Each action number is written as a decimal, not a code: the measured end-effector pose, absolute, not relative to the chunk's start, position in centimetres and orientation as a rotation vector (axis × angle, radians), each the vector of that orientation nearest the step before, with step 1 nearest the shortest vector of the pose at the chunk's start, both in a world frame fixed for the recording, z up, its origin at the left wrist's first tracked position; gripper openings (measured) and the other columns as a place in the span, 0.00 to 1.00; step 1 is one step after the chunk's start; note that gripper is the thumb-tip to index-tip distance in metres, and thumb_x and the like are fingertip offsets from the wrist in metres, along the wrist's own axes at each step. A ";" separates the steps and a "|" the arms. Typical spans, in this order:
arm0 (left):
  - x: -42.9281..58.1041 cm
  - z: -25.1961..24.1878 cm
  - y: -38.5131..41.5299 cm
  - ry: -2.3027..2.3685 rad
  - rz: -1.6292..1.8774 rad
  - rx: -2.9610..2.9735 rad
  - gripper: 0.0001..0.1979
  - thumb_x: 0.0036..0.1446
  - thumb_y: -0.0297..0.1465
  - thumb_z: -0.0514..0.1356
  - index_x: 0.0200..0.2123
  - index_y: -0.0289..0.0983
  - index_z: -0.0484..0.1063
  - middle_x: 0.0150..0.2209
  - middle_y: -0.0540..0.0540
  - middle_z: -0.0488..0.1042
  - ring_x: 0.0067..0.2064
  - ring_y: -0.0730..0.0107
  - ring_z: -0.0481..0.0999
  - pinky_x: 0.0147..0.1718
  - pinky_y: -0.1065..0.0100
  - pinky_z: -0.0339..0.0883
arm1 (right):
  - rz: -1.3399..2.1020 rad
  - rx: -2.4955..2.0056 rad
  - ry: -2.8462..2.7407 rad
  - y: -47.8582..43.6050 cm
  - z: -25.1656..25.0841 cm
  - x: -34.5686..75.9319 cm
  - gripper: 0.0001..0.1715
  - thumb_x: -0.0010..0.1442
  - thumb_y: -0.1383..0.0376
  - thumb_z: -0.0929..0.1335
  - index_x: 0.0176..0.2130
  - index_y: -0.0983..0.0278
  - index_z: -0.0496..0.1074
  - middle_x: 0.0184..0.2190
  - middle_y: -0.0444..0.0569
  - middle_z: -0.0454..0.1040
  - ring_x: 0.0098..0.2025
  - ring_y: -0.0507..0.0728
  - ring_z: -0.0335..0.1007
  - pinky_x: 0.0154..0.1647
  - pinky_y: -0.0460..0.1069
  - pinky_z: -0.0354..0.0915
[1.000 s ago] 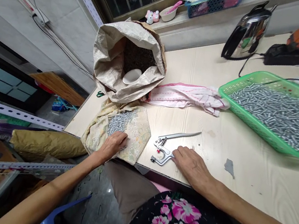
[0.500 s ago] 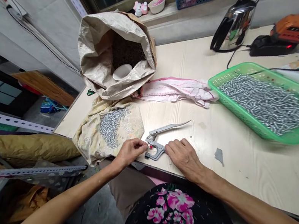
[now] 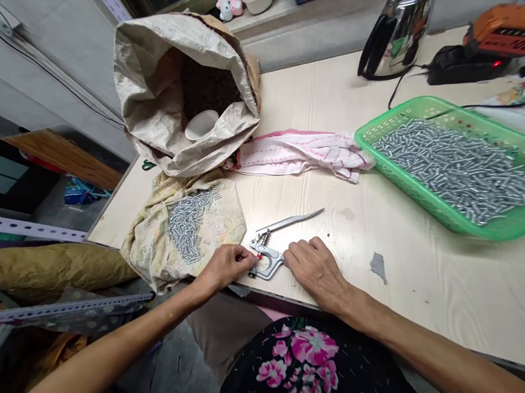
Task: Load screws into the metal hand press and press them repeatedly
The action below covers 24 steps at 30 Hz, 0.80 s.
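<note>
Grey snap pliers (image 3: 272, 266) lie on the table near its front edge, their upper handle raised and a spring showing at the hinge. My right hand (image 3: 313, 270) is closed around the lower handle, most of which it hides. From the other side, my left hand (image 3: 229, 265) pinches at the open jaws, beside a small red part (image 3: 259, 256). Whatever sits between those fingertips is too small to make out. Left of the pliers, a pile of small silvery metal pieces (image 3: 187, 220) rests on a patterned cloth (image 3: 225, 217).
A green basket (image 3: 411, 189) of similar metal pieces stands at the right. An open sack (image 3: 135, 79) with a white scoop-like dish is at the back left, near a pink-and-white towel (image 3: 300, 156). Behind are a kettle (image 3: 397, 34) and an orange battery pack (image 3: 512, 34).
The whole view has shifted slightly. My left fingertips have come a little closer to the red part in the pliers' jaws. My right hand keeps its hold on the lower handle.
</note>
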State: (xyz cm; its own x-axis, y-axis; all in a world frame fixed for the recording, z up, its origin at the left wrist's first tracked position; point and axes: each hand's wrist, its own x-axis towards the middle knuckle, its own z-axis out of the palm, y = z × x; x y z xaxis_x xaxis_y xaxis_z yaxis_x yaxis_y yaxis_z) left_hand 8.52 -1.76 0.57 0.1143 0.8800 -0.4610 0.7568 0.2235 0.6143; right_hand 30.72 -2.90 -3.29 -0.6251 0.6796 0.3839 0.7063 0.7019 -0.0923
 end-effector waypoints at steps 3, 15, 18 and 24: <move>8.7 1.0 -1.4 1.654 0.106 1.601 0.17 0.49 0.41 0.57 0.21 0.32 0.73 0.17 0.52 0.65 0.22 0.76 0.60 0.23 0.73 0.51 | -0.075 -1.072 -2.509 -2.9 -3.3 30.8 0.16 0.62 0.79 0.58 0.30 0.65 0.67 0.27 0.48 0.67 0.30 0.56 0.55 0.34 0.53 0.45; 9.0 1.1 -1.2 1.663 0.053 1.490 0.19 0.44 0.45 0.58 0.21 0.32 0.73 0.16 0.53 0.61 0.21 0.77 0.57 0.21 0.72 0.48 | 0.146 -1.127 -2.577 -2.7 -2.9 31.3 0.08 0.66 0.70 0.61 0.35 0.65 0.68 0.34 0.50 0.71 0.36 0.57 0.62 0.38 0.53 0.52; 8.9 1.2 -1.2 1.653 0.032 1.466 0.20 0.44 0.46 0.59 0.22 0.32 0.73 0.16 0.54 0.61 0.20 0.77 0.56 0.21 0.72 0.48 | 0.268 -1.182 -2.529 -1.8 -2.1 32.7 0.26 0.60 0.51 0.68 0.49 0.68 0.67 0.54 0.61 0.67 0.52 0.65 0.61 0.48 0.57 0.56; 8.7 0.7 -1.5 1.618 0.041 1.479 0.21 0.46 0.47 0.57 0.21 0.33 0.71 0.16 0.54 0.58 0.20 0.77 0.54 0.21 0.72 0.46 | 0.324 -1.239 -2.630 0.8 -1.7 35.1 0.61 0.42 0.39 0.73 0.62 0.71 0.57 0.61 0.71 0.58 0.64 0.77 0.46 0.60 0.72 0.45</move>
State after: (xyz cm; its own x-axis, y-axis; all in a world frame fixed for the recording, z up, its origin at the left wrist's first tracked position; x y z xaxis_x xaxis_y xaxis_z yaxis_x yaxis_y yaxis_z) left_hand 8.70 -1.47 0.73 0.1374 0.8028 -0.5802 0.7726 0.2797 0.5699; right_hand 35.12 0.75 -1.70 -0.6220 0.7766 0.1003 0.7290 0.6211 -0.2880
